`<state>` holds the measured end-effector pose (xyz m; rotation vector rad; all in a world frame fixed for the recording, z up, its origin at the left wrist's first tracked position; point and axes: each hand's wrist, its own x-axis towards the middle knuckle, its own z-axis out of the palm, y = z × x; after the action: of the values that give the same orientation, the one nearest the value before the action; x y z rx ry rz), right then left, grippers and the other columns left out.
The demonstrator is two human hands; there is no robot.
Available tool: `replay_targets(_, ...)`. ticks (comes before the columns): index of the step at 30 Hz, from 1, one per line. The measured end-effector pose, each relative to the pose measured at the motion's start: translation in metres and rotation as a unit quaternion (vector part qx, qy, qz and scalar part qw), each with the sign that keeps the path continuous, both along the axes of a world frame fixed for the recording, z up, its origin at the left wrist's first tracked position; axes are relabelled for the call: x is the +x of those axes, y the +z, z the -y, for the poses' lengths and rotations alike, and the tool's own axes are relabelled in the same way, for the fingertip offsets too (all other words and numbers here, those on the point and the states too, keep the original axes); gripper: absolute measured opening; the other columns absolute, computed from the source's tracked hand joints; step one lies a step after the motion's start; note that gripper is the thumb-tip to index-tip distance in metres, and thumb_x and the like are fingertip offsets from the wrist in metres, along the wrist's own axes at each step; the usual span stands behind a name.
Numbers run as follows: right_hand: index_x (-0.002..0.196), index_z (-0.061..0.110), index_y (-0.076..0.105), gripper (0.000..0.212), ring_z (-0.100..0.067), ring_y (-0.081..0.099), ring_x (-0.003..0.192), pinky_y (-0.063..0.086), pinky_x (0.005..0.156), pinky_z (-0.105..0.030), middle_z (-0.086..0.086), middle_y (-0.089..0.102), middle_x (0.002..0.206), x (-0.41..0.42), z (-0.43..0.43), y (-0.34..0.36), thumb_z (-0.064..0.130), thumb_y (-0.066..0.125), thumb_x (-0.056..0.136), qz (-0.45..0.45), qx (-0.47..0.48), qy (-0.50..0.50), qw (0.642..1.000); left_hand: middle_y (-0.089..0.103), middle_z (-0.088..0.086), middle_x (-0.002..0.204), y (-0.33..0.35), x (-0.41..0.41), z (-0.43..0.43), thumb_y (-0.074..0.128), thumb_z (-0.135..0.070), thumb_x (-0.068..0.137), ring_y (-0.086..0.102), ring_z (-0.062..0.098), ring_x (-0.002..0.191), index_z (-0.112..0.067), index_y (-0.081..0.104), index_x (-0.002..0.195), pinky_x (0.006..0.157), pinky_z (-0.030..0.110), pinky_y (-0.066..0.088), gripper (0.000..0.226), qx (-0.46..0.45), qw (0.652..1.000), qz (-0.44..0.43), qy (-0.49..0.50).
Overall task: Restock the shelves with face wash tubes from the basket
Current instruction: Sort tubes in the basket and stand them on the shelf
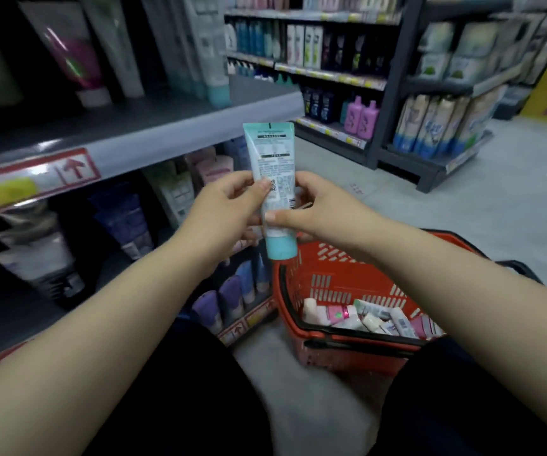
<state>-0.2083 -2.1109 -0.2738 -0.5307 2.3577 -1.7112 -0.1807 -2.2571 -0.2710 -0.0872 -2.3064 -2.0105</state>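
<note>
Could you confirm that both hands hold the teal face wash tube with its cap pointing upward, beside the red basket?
Not quite: the head view shows the left hand and right hand holding the teal face wash tube with its cap pointing downward, beside the red basket.

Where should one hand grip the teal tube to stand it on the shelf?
Pinch the teal tube across its flat mid-body from the right, as the right hand does; its cap points down, ready to stand, and the shelf lies left.
</note>
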Motion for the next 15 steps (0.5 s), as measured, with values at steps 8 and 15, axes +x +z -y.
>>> replay_targets(8, 0.116, 0.018, 0.05, 0.064, -0.006, 0.062, 0.097, 0.053, 0.089, -0.029, 0.006, 0.065, 0.109, 0.014, 0.057, 0.05, 0.026, 0.085, 0.063, -0.107, 0.038, -0.025, 0.993, 0.073, -0.004, 0.095, 0.062, 0.031, 0.046, 0.052, -0.024, 0.096, 0.071, 0.009, 0.078, -0.025, 0.064, 0.103, 0.067, 0.028, 0.059, 0.015, -0.006, 0.998, -0.045, 0.041)
replay_targets(15, 0.11, 0.018, 0.053, 0.047, 0.004, 0.056, 0.081, 0.047, 0.067, -0.008, 0.014, 0.06, 0.093, -0.001, 0.09, 0.089, 0.025, 0.081, 0.073, -0.15, 0.019, -0.04, 0.988, 0.07, -0.005, 0.102, 0.09, 0.026, 0.083, 0.057, -0.015, 0.092, 0.067, 0.008, 0.092, -0.022, 0.062, 0.11, 0.079, 0.029, 0.057, 0.02, -0.061, 0.99, -0.093, 0.085)
